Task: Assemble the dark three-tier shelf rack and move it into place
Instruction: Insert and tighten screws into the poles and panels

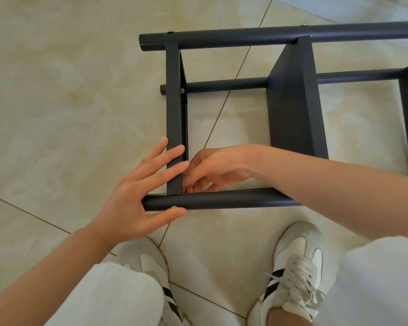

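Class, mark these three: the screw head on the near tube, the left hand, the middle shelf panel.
screw head point(174, 207), head view, its silver top.
left hand point(137, 194), head view, back of the hand.
middle shelf panel point(295, 102), head view, its broad dark face.

You are looking straight down at a floor of large glossy tiles, cream in colour with cloudy yellow-beige veining like marble. A thin golden joint runs on a slant from the top edge down toward the bottom middle. A darker, finer joint crosses from the left edge toward the lower right. In the top right corner you see a paler strip beyond a grey line; whether it is a wall base or another tile cannot be told. The light is soft and even, with a faint whitish sheen near the top and only weak shadows. A tiny dark speck lies on the left tile.
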The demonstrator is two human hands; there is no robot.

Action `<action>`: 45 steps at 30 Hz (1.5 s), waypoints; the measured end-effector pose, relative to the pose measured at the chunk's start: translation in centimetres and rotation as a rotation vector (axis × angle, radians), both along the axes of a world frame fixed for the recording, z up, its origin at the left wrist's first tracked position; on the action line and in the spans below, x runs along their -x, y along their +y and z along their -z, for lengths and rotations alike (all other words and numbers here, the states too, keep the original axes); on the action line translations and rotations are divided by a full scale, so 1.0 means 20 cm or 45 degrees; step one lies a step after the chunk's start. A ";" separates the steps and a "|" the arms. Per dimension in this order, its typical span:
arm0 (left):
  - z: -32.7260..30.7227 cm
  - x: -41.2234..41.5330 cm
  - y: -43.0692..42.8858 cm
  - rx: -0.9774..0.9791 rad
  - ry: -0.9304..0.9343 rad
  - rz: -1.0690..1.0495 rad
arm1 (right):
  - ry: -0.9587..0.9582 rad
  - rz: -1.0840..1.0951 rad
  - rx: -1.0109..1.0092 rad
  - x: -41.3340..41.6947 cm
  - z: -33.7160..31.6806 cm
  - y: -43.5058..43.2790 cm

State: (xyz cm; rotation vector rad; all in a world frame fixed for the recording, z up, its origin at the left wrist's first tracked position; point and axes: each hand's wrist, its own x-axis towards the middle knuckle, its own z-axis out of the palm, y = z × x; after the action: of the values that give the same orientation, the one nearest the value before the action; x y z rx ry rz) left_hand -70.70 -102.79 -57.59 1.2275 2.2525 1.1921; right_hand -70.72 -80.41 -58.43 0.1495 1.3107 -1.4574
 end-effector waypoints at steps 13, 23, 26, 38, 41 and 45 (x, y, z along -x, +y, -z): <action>0.00 0.00 0.00 0.019 0.019 -0.004 | 0.105 -0.082 -0.130 0.01 -0.05 0.00; 0.00 0.00 0.00 0.013 0.032 -0.004 | 0.115 -0.059 -0.158 0.02 -0.07 -0.02; 0.00 0.00 0.01 0.018 0.043 -0.005 | 0.142 -0.089 -0.224 0.03 -0.07 -0.03; -0.01 -0.01 0.01 0.023 0.037 -0.006 | 0.012 -0.078 -0.131 0.04 -0.05 0.01; -0.01 -0.01 0.01 0.026 0.044 -0.008 | 0.010 -0.065 -0.118 0.04 -0.05 0.00; -0.01 -0.01 0.01 0.031 0.042 -0.009 | 0.010 -0.081 -0.106 0.04 -0.05 -0.01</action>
State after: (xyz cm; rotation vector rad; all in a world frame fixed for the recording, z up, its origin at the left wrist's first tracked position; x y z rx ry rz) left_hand -70.57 -102.63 -57.34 1.2398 2.2901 1.1522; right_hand -71.51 -80.53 -57.34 0.1553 1.3714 -1.3524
